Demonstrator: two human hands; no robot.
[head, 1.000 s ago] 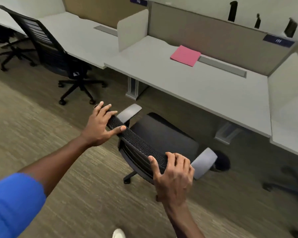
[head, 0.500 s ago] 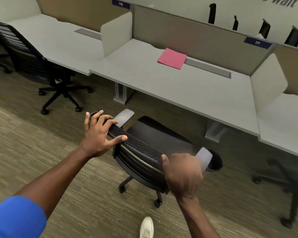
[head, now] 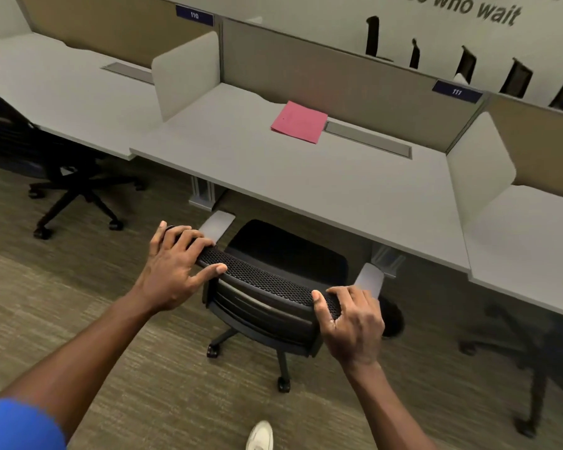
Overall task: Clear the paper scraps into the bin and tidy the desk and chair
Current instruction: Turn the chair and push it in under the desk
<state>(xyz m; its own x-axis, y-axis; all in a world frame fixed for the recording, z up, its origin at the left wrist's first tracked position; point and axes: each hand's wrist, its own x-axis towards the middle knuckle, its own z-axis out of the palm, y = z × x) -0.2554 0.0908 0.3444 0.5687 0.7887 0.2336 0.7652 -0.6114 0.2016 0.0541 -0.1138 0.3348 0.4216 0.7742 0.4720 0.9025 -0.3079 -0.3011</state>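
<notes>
A black mesh office chair (head: 273,287) with grey armrests stands in front of the grey desk (head: 306,183), its seat front at the desk's edge. My left hand (head: 173,271) grips the left end of the chair's backrest top. My right hand (head: 355,319) grips the right end of the same backrest. A pink folder (head: 299,122) lies flat at the back of the desk, beside a grey cable slot. No paper scraps or bin show in view.
White divider panels (head: 186,73) flank the desk, with neighbouring desks on both sides. A second black chair (head: 62,177) stands at the left desk; another chair base (head: 533,352) is at the right. A white shoe (head: 260,436) is on the carpet below.
The chair has rolled toward the desk with both hands on its backrest. My right hand shifted along the backrest top and now grips its right end.
</notes>
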